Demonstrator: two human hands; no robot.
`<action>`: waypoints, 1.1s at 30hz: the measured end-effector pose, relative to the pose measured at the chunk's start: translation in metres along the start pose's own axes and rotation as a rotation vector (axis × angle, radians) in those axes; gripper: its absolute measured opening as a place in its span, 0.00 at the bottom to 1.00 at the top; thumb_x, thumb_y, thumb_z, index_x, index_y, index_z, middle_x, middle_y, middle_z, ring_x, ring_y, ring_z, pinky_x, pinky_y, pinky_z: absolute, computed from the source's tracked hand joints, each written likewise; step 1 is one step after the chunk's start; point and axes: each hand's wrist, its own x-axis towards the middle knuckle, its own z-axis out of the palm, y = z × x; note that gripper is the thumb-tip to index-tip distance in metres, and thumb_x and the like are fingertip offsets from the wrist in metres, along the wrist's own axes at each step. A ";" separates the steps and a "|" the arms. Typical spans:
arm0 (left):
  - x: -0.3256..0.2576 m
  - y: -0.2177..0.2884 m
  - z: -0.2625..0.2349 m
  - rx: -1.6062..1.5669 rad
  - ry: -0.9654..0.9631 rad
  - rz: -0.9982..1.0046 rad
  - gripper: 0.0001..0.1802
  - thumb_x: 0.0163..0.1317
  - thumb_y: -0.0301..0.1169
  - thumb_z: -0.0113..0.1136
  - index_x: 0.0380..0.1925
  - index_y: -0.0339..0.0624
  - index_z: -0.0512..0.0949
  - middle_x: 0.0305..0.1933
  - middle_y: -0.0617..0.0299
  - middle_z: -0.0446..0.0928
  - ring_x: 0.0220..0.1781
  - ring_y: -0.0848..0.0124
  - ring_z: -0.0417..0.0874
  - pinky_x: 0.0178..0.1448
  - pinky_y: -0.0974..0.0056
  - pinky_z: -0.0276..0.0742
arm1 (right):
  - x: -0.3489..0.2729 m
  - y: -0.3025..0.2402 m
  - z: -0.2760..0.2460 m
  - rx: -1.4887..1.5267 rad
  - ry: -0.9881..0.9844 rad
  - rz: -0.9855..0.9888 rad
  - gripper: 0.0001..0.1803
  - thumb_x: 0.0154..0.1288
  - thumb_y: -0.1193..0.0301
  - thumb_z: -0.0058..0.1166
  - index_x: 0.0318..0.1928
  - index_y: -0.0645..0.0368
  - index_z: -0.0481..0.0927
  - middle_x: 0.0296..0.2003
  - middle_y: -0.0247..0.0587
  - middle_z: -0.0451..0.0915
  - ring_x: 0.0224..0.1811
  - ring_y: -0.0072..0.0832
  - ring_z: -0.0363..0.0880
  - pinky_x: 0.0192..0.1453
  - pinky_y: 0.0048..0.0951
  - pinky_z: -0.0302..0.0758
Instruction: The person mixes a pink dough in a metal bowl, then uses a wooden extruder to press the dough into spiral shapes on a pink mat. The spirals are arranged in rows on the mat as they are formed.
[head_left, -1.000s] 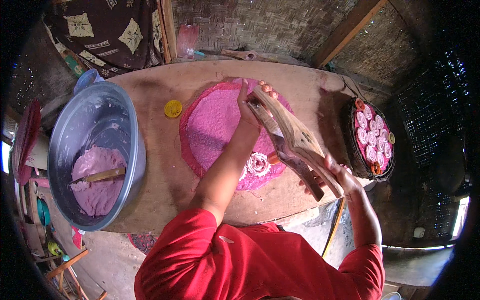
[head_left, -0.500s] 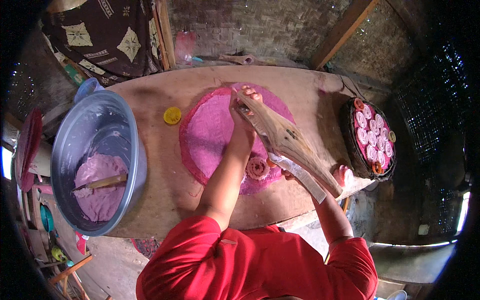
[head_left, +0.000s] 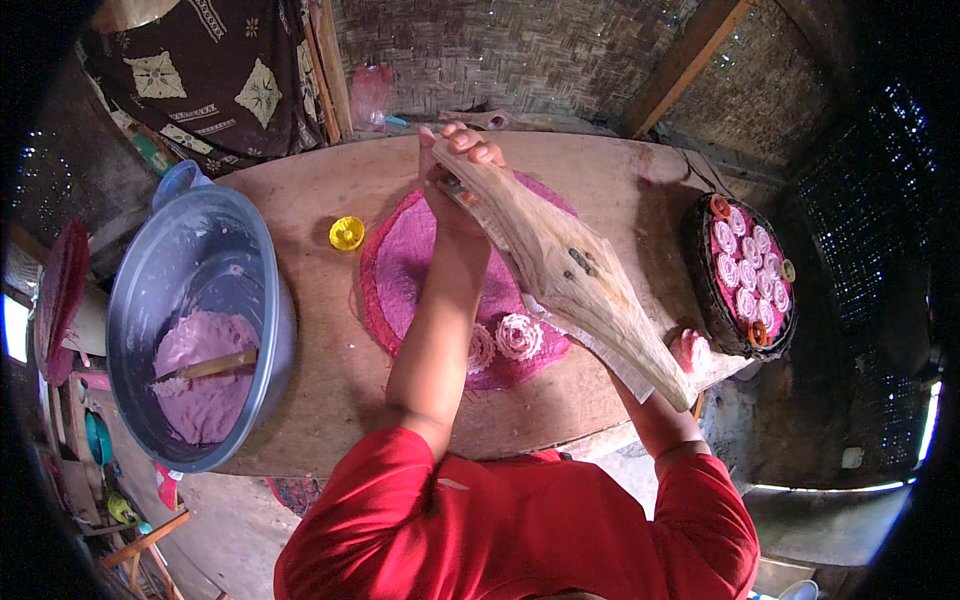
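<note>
My left hand [head_left: 462, 160] has its fingers wrapped round the far end of a long, pale wooden lever tool [head_left: 565, 255] with dark bolt heads on it. The tool slants from my left hand down toward my right forearm [head_left: 655, 425]. My right hand is hidden under the wood, so its fingers do not show. Beneath the tool lies a round pink cloth mat [head_left: 405, 260]. Two pale pink rosettes of squeezed dough, a brighter one [head_left: 519, 337] and one partly behind my left forearm [head_left: 481, 349], sit on its near part.
At the left stands a blue-grey basin [head_left: 190, 255] with pink dough [head_left: 205, 345] and a wooden stick [head_left: 215, 365]. A small yellow cup [head_left: 346, 233] is beside the mat. Toward the right are a pink lump [head_left: 690, 352] and a dark round tray [head_left: 705, 300] of several rosettes.
The wooden tool has risen from the mat, its far end shifting left with my left hand. Both rosettes on the mat now show more. My right hand has gone out of sight under the wood.
</note>
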 end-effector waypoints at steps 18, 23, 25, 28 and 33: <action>0.001 0.000 0.017 0.035 -0.019 -0.139 0.28 0.70 0.58 0.40 0.40 0.46 0.78 0.38 0.61 0.81 0.44 0.60 0.78 0.44 0.53 0.77 | 0.026 -0.003 0.036 -0.342 0.068 -0.198 0.53 0.62 0.28 0.30 0.72 0.59 0.54 0.63 0.53 0.69 0.61 0.45 0.70 0.63 0.49 0.67; 0.006 0.008 0.015 0.083 0.060 -0.127 0.34 0.66 0.64 0.41 0.39 0.44 0.78 0.35 0.57 0.79 0.43 0.58 0.77 0.40 0.52 0.79 | -0.027 -0.073 0.030 0.108 -0.278 0.118 0.53 0.62 0.28 0.30 0.72 0.58 0.53 0.64 0.53 0.68 0.64 0.44 0.69 0.66 0.49 0.65; 0.009 0.009 0.010 0.271 0.154 -0.154 0.38 0.64 0.68 0.39 0.38 0.42 0.78 0.35 0.54 0.78 0.44 0.56 0.77 0.40 0.53 0.80 | -0.060 -0.098 0.017 0.169 -0.396 0.228 0.52 0.62 0.28 0.30 0.73 0.58 0.52 0.64 0.52 0.68 0.65 0.44 0.68 0.67 0.49 0.64; 0.011 -0.004 -0.014 0.384 0.321 -0.232 0.46 0.60 0.74 0.34 0.36 0.37 0.77 0.37 0.51 0.78 0.47 0.52 0.77 0.46 0.57 0.80 | -0.093 -0.109 0.006 -0.125 -0.113 0.280 0.54 0.60 0.27 0.31 0.71 0.60 0.56 0.61 0.57 0.69 0.59 0.46 0.73 0.61 0.45 0.69; -0.008 -0.036 -0.079 0.199 0.503 -0.137 0.45 0.63 0.71 0.33 0.38 0.35 0.77 0.39 0.52 0.77 0.49 0.52 0.76 0.52 0.57 0.77 | -0.108 -0.114 -0.003 -0.064 0.041 0.363 0.51 0.60 0.28 0.35 0.66 0.59 0.62 0.45 0.61 0.79 0.44 0.41 0.82 0.50 0.42 0.77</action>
